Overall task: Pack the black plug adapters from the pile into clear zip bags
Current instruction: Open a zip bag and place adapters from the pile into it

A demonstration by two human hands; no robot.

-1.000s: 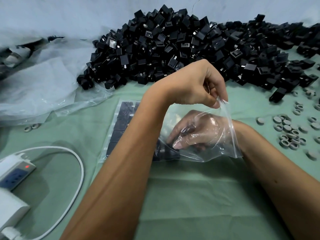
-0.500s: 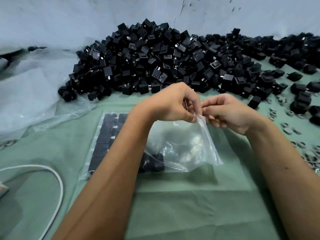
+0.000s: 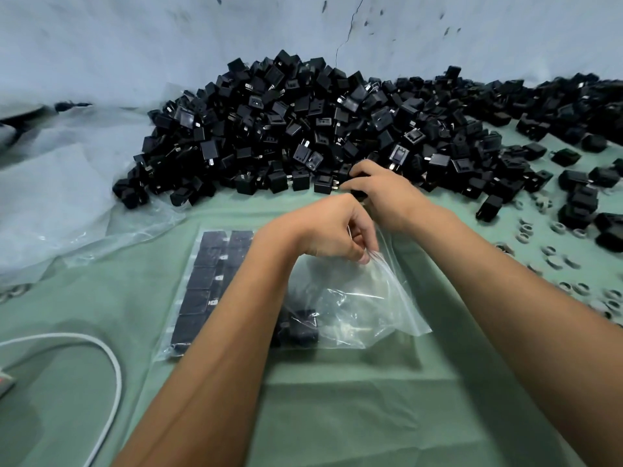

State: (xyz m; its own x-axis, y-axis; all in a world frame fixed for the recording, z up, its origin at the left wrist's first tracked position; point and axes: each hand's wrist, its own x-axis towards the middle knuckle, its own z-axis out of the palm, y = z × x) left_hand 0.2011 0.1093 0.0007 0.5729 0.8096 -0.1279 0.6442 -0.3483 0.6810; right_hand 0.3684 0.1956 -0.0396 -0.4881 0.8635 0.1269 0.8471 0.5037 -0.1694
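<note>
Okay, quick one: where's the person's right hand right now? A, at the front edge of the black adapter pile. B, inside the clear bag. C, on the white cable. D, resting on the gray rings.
A: the right hand is at the near edge of the adapter pile, its fingers among the adapters, while the left hand pinches the mouth of the clear bag.

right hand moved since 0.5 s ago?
Yes. The right hand left the clear zip bag's mouth and reached away to the black plug adapter pile.

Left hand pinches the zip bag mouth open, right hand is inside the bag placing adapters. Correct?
Not quite. The left hand does pinch the zip bag mouth, but the right hand is outside the bag, at the edge of the adapter pile, fingers on adapters. The head view shows it.
</note>
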